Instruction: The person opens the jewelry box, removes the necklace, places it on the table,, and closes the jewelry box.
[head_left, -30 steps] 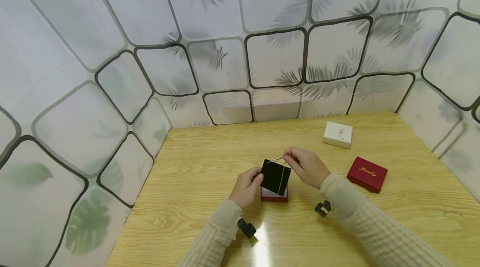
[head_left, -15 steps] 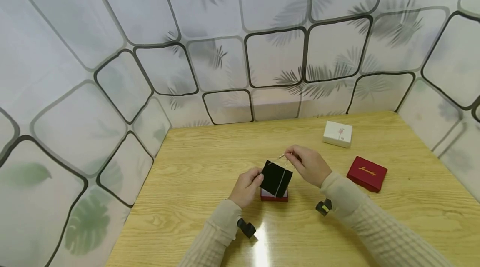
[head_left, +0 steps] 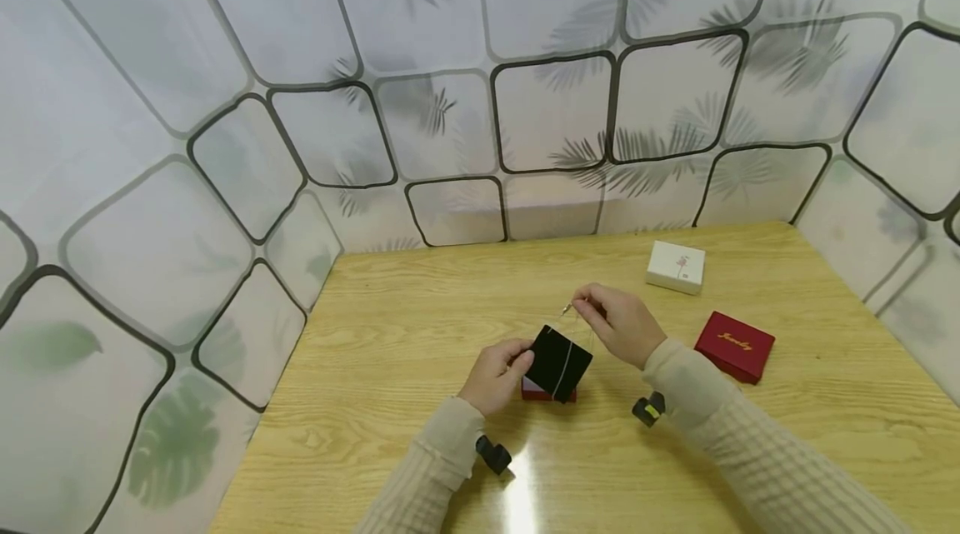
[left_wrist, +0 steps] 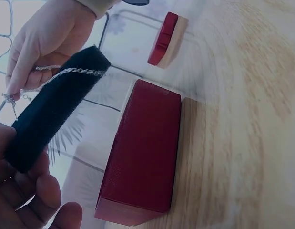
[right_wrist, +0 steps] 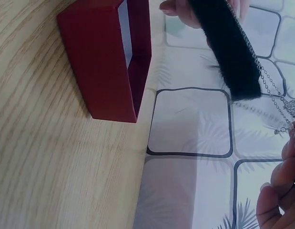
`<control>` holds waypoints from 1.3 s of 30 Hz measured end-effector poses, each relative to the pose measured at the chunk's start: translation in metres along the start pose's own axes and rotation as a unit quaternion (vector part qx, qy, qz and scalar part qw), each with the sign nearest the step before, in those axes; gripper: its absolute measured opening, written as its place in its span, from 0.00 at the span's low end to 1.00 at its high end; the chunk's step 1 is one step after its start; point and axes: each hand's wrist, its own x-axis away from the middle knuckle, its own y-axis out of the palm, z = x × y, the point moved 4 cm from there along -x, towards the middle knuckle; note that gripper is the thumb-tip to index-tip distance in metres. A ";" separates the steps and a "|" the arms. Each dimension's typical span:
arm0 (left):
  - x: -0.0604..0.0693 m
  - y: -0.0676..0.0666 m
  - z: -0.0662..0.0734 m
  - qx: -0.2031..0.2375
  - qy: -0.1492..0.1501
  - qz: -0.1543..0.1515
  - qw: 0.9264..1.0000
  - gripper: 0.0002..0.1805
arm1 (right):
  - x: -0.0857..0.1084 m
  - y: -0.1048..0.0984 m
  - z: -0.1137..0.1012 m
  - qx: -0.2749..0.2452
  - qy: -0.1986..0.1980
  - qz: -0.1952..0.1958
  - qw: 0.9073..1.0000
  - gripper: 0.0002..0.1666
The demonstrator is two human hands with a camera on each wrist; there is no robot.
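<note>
The left hand point(head_left: 495, 377) grips a black velvety pad point(head_left: 558, 363) by its left edge, tilted above an uncovered red box point(head_left: 534, 391). A thin silver chain point(left_wrist: 71, 71) runs across the pad and off its edge, as the left wrist view shows. Up and to the right of the pad, the right hand point(head_left: 618, 326) pinches part of the chain between thumb and forefinger. In the right wrist view a sparkling ornament point(right_wrist: 292, 108) hangs at the right fingertips, and the red box point(right_wrist: 102, 67) stands below the pad with a pale lining.
On the table point(head_left: 375, 384), a red lid with gold lettering point(head_left: 735, 346) lies right of the right hand. Behind it sits a white box point(head_left: 676, 267) with a pink print. Patterned cloth point(head_left: 551, 117) rises along the table's back and sides.
The right hand has moved slightly up and right with the chain, and more of the chain hangs off the pad. The pad has turned and shifted a little to the right.
</note>
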 end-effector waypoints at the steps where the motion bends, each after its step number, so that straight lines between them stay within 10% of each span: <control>1: 0.000 0.000 0.000 -0.002 -0.001 -0.002 1.000 0.18 | -0.001 0.000 0.000 0.001 0.000 0.000 1.000 0.04; 39: 0.003 -0.001 -0.001 -0.017 -0.015 0.000 1.000 0.17 | -0.026 -0.006 -0.002 0.007 -0.002 0.014 1.000 0.03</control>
